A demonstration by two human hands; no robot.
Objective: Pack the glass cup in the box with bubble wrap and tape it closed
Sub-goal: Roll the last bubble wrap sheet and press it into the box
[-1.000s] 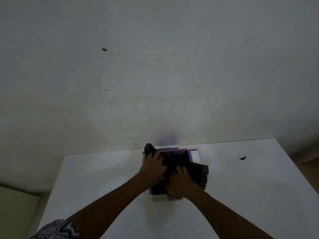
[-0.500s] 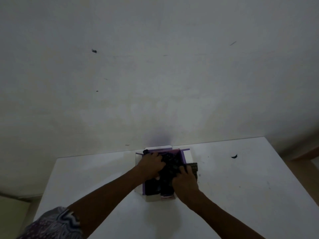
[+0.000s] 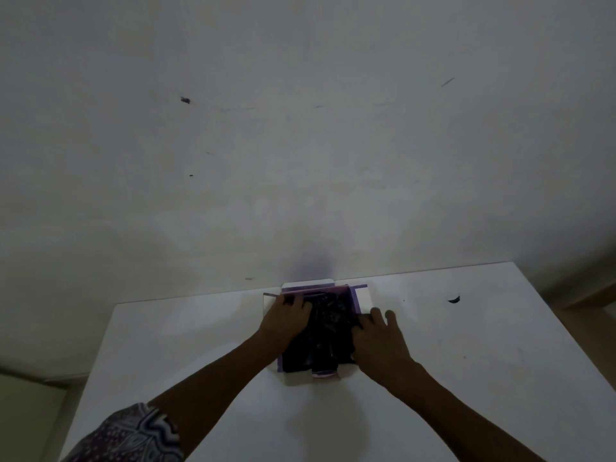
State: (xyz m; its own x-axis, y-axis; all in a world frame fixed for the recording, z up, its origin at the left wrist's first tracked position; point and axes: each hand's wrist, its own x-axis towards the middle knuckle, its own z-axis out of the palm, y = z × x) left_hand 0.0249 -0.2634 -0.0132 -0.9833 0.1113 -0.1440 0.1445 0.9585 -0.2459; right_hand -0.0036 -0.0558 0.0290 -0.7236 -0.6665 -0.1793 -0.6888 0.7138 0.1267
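Observation:
A small white box (image 3: 364, 297) with a purple inside stands open at the far middle of the white table (image 3: 466, 378). Black bubble wrap (image 3: 325, 331) fills it and hides the glass cup. My left hand (image 3: 283, 320) lies flat on the wrap at the box's left side, fingers near the far wall. My right hand (image 3: 378, 341) presses on the wrap at the box's right edge, with its fingers spread over the rim. The box's flaps stand out to the sides.
A small black scrap (image 3: 454, 299) lies on the table to the right of the box. A plain pale wall (image 3: 300, 145) rises directly behind the table's far edge. The table's left and right edges drop to the floor.
The part of the black wrap that hung over the box's right side has been pushed down inside. My right hand has shifted right onto the rim, and my left hand has flattened.

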